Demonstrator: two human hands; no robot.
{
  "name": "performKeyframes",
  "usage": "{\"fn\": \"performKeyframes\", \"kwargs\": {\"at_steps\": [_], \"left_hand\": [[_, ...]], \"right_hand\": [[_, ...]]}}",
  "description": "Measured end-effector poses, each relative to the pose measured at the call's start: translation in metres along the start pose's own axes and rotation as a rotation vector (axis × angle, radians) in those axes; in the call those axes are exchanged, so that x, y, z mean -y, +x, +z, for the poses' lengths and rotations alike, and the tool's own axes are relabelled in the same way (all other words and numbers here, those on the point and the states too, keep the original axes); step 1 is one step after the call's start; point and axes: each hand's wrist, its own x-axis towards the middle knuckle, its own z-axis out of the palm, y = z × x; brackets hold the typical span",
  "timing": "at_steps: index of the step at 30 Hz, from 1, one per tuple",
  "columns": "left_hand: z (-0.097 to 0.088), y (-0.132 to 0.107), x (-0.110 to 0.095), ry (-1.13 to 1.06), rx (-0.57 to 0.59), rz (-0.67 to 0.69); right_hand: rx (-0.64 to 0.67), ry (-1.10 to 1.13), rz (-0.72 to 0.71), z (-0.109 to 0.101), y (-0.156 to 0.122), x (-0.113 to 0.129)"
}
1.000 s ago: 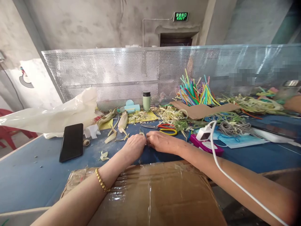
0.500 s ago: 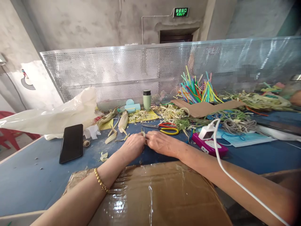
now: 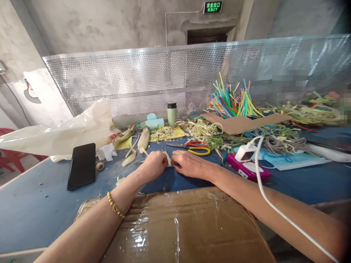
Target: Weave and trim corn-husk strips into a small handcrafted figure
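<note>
Hands together near the desk's [image 3: 41, 204] front edge: left hand [image 3: 153, 166] and right hand [image 3: 188, 164] both pinch one pale husk strip [image 3: 167, 158]. Scissors [image 3: 196, 148] lie just beyond.

Box [image 3: 178, 226]: near edge of worktop [image 3: 33, 204], under both forearms.
Hands: left hand [image 3: 153, 165], right hand [image 3: 186, 164] behind box, meeting on strip [image 3: 167, 157].
Phone [image 3: 81, 165]: left of hands.
Scissors [image 3: 196, 148]: behind right hand.
Flask [image 3: 172, 114]: rear, against screen [image 3: 123, 84].
Charger [image 3: 246, 155]: right of hands.

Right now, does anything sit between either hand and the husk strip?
Nothing visible does: the left hand and right hand both pinch the husk strip between them, above the table.
</note>
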Motion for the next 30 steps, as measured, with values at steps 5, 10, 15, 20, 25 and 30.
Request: {"fn": "performKeyframes", "kwargs": {"at_steps": [5, 10, 15, 20, 25, 30], "left_hand": [[0.003, 0.001, 0.002, 0.011, -0.022, 0.040], [0.007, -0.001, 0.005, 0.034, -0.040, 0.053], [0.009, -0.002, 0.006, 0.035, -0.071, 0.110], [0.008, -0.002, 0.004, 0.001, -0.079, 0.116], [0.006, -0.004, -0.001, -0.031, -0.057, 0.109], [0.006, -0.003, -0.002, -0.021, -0.061, 0.090]], "right_hand": [[0.003, -0.012, -0.056, -0.002, -0.001, -0.001], [0.032, -0.103, -0.086, -0.004, 0.000, 0.003], [0.039, -0.107, -0.078, -0.005, 0.000, 0.006], [0.046, -0.059, 0.013, -0.007, -0.002, 0.010], [0.045, 0.012, 0.114, -0.006, -0.004, 0.011], [0.009, 0.051, 0.094, -0.006, -0.008, 0.008]]}}
